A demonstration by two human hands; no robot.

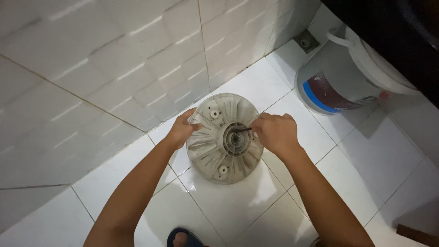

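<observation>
Standing on edge on the white tiled floor (pixel 238 206), a round grey plastic disc (pixel 225 137) was held upright, its ribbed underside turned toward the camera. Radial ribs were seen fanning out from a raised circular hub (pixel 235 137) at its middle, and two small white round fittings (pixel 214 113) were seen near the upper and lower rim. The disc was placed just in front of the tiled wall (pixel 114 68), close to the line where wall and floor met; whether its rim touched the wall could not be told.

The rim of the disc was gripped at its upper left by the left hand (pixel 183 130), with the thumb laid over the ribbed face and the fingers curled behind the edge. The right hand (pixel 275 133) was clenched around a thin dark tool (pixel 242 130), most of which was hidden in the fist. Only a short dark shaft was shown, and its tip was pointed into the hub. What kind of tool it was could not be made out.

Both bare forearms were extended from the bottom of the view toward the disc. A toe in a dark sandal (pixel 182 238) was seen at the lower edge. Well apart to the upper right, a white and grey bucket (pixel 347 73) with a blue and dark red band was lying tilted on the floor, near a small floor drain (pixel 305 42).
</observation>
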